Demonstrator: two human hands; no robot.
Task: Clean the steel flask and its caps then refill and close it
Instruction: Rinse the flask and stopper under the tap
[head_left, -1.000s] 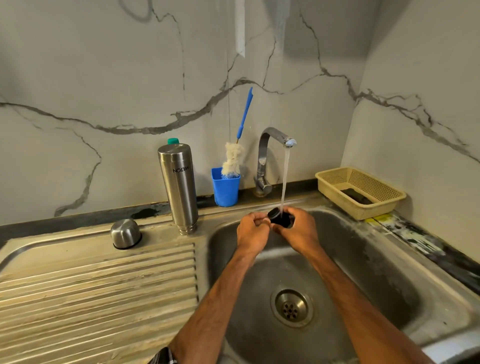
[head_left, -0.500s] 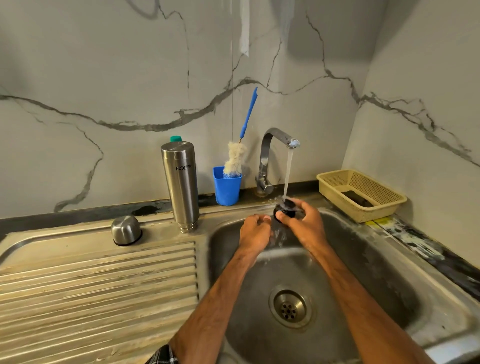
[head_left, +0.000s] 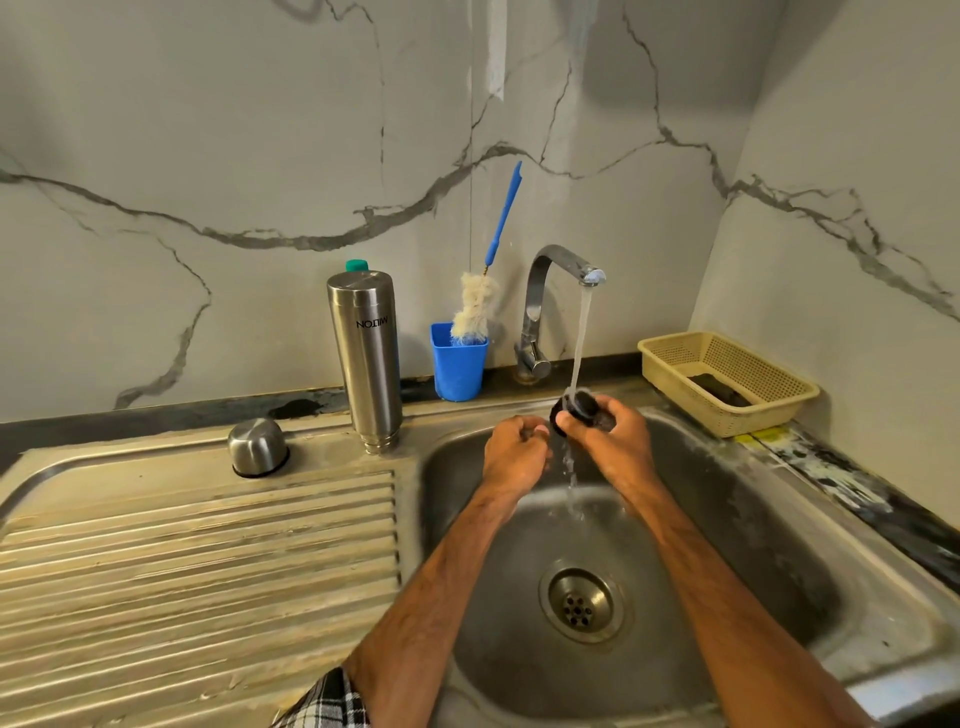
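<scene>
Marble-veined walls are backing a steel sink (head_left: 779, 519), where water (head_left: 579, 343) from the tap (head_left: 563, 262) is falling onto the black cap (head_left: 582, 406) above the basin's back edge. The right hand (head_left: 615, 447) is gripping that cap from below and from its right, fingers and thumb curling round it, and the cap is tilting under the stream. The left hand (head_left: 514, 449) is hovering just beside the cap on its left with fingers curling inward (whether its thumb tip is touching the cap's rim, I cannot tell), and nothing else is showing in it. The flask (head_left: 369, 358) is standing mouth-down at the back right corner of the drainboard (head_left: 208, 545), to the left of both hands, with its long axis upright. The steel cap (head_left: 258, 447) is resting dome-up further left along the same back edge. Rinsing of the black cap is, by my reading, what is going on. For any reach toward the flask, the left hand is lying nearer, and it is carrying no load that I can see.
</scene>
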